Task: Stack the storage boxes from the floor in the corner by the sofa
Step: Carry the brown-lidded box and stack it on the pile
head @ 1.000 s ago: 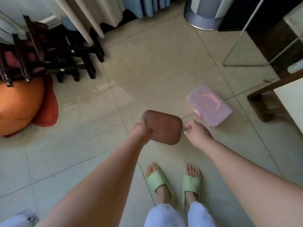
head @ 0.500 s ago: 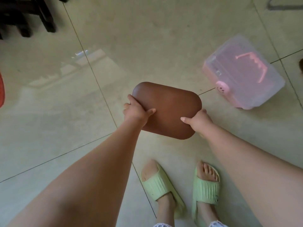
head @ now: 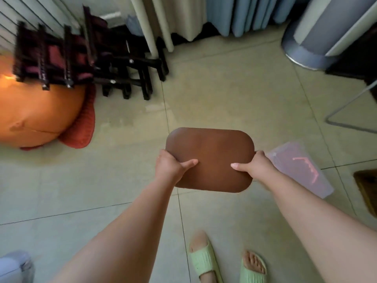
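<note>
Now: brown box lifted, held level at centre.
Left hand and right hand grip opposite ends, thumbs on top, probably for balance; pink box lies on the floor at 3 o'clock.

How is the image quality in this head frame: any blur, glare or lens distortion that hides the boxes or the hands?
Head view: brown box and both hands, left hand and right hand, are sharp enough; the folded chairs at upper left smear with motion blur; the orange cushion is blown out near the left edge; wide-angle bending curves the floor lines; the pink box is soft but readable.
</note>
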Motion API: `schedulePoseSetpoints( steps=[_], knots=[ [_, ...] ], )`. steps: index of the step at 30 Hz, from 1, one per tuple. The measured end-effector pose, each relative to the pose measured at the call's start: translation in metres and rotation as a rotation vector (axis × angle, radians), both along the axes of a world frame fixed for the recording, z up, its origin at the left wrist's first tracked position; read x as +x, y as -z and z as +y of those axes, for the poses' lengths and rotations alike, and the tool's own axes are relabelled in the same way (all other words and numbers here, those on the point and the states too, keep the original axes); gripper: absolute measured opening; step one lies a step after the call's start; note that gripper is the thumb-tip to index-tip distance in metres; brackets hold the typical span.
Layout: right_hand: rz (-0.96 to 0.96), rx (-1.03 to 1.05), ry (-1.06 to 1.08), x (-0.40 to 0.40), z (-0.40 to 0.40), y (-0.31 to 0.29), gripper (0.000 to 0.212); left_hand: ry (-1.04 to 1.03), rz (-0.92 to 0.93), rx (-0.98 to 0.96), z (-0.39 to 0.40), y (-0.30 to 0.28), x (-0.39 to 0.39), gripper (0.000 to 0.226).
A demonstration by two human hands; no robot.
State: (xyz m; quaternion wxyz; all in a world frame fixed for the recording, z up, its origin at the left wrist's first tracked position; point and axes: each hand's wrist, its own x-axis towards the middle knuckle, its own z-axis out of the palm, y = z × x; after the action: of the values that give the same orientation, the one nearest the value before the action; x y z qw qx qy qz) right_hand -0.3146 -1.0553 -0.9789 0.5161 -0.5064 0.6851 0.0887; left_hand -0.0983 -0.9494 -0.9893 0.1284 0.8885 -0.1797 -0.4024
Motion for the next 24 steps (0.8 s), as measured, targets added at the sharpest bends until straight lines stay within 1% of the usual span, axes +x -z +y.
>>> schedulePoseSetpoints(
  steps=[3, 4, 5, 7, 8, 11, 14, 15, 16, 18, 19, 20, 23, 24],
  knots=[
    [-0.094, -0.019, -0.061, 0.031, -0.004, -0.076, 0.083, -0.08, 0.012, -0.057, 0.016, -0.069, 0.03, 0.117],
    [-0.129, -0.023, -0.115, 0.044, 0.001, -0.115, 0.082, -0.123, 0.001, -0.062, 0.031, -0.112, 0.041, 0.12],
    [-0.154, -0.03, -0.133, 0.048, 0.001, -0.126, 0.081, -0.137, 0.01, -0.06, 0.034, -0.118, 0.045, 0.123],
    [-0.203, -0.047, -0.223, 0.065, 0.017, -0.188, 0.078, -0.191, -0.026, -0.072, 0.065, -0.187, 0.053, 0.127],
    [-0.214, -0.042, -0.26, 0.071, 0.025, -0.209, 0.077, -0.215, -0.027, -0.065, 0.077, -0.214, 0.053, 0.126],
    [-0.277, -0.087, -0.422, 0.09, 0.063, -0.285, 0.076, -0.379, -0.089, -0.035, 0.136, -0.298, 0.044, 0.118],
    [-0.313, -0.09, -0.558, 0.105, 0.106, -0.351, 0.075, -0.51, -0.098, 0.015, 0.2, -0.359, 0.03, 0.121],
    [-0.333, -0.097, -0.609, 0.108, 0.117, -0.366, 0.076, -0.53, -0.095, 0.016, 0.216, -0.37, 0.027, 0.122],
    [-0.358, -0.105, -0.729, 0.117, 0.148, -0.401, 0.08, -0.638, -0.119, 0.011, 0.26, -0.406, 0.016, 0.122],
    [-0.352, -0.134, -0.784, 0.127, 0.166, -0.42, 0.088, -0.691, -0.13, -0.007, 0.288, -0.429, 0.007, 0.125],
    [-0.377, -0.159, -0.893, 0.136, 0.199, -0.445, 0.087, -0.763, -0.165, -0.002, 0.331, -0.454, -0.005, 0.128],
    [-0.373, -0.156, -0.929, 0.141, 0.214, -0.458, 0.084, -0.779, -0.165, -0.003, 0.347, -0.471, -0.014, 0.129],
    [-0.429, -0.148, -1.154, 0.154, 0.319, -0.521, 0.081, -0.929, -0.222, 0.026, 0.457, -0.528, -0.056, 0.127],
    [-0.429, -0.159, -1.189, 0.155, 0.341, -0.533, 0.081, -0.954, -0.227, 0.025, 0.479, -0.538, -0.064, 0.128]
  ],
)
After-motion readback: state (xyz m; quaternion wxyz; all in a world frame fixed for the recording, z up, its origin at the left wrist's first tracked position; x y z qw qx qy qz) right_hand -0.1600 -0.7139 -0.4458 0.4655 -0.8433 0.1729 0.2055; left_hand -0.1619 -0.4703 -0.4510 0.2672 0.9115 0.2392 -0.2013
